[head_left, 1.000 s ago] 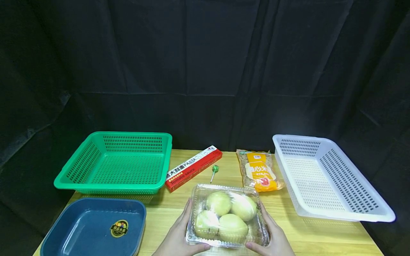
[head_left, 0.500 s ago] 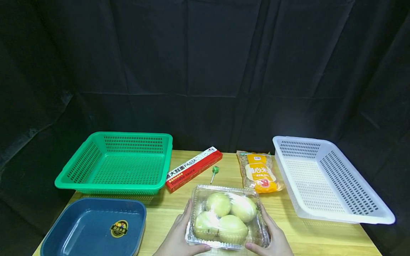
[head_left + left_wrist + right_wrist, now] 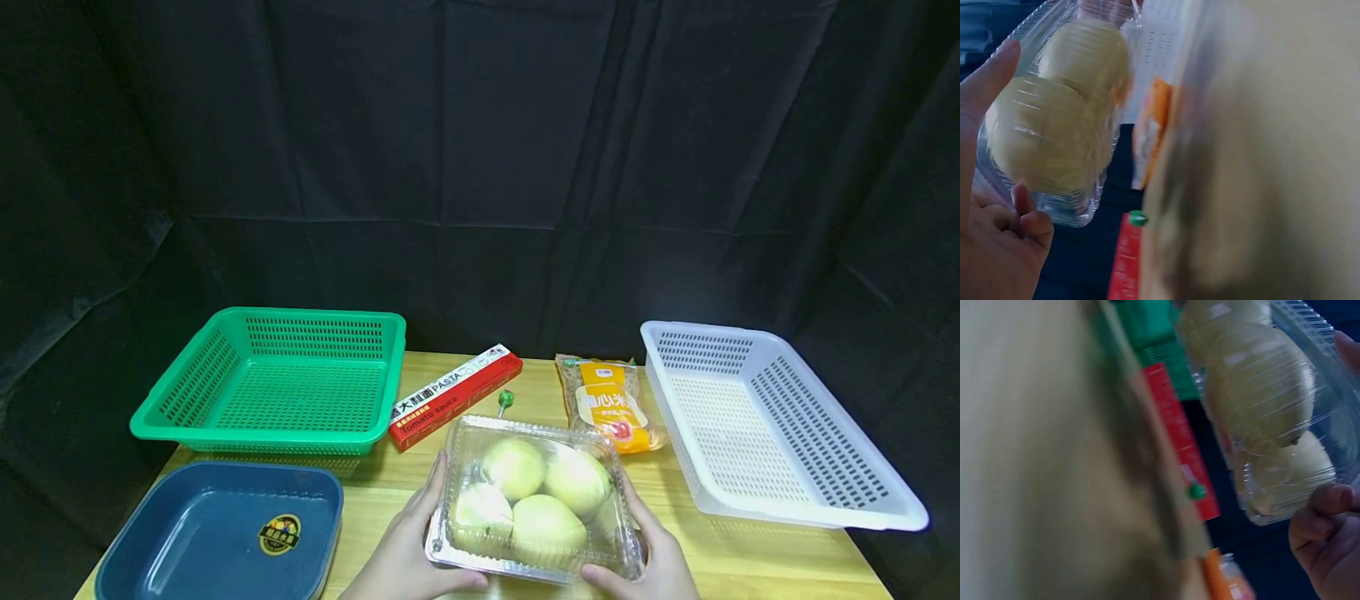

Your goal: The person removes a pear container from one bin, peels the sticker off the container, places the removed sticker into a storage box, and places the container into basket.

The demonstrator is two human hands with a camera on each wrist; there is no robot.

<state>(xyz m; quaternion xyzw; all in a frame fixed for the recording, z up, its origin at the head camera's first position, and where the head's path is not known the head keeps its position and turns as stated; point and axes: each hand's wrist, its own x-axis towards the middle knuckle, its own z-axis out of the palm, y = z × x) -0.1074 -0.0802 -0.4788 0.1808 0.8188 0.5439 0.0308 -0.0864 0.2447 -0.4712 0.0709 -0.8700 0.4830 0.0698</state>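
Observation:
A clear plastic clamshell box (image 3: pixel 536 500) with several pale green round fruits (image 3: pixel 547 529) inside is held between both hands at the front middle of the table. My left hand (image 3: pixel 412 542) grips its left side, the thumb along the near edge. On the opposite side my right hand (image 3: pixel 645 558) grips it the same way. The box tilts slightly, its right end nearer to me. In the left wrist view, curled fingertips (image 3: pixel 1036 222) support the box's lower side; the right wrist view shows fingers (image 3: pixel 1310 525) bent at its other end.
Behind the box lie a green lollipop (image 3: pixel 506 400), a red pasta box (image 3: pixel 453 400) and an orange-labelled pasta bag (image 3: pixel 609 404). A green basket (image 3: pixel 266 437) and a blue tray (image 3: pixel 247 467) stand left, a white basket (image 3: pixel 780 421) right. Black cloth (image 3: pixel 480 167) hangs behind.
Over the last half second both hands have raised the clamshell box and turned it slightly clockwise. It now covers part of the lollipop stick. The other things stay in place.

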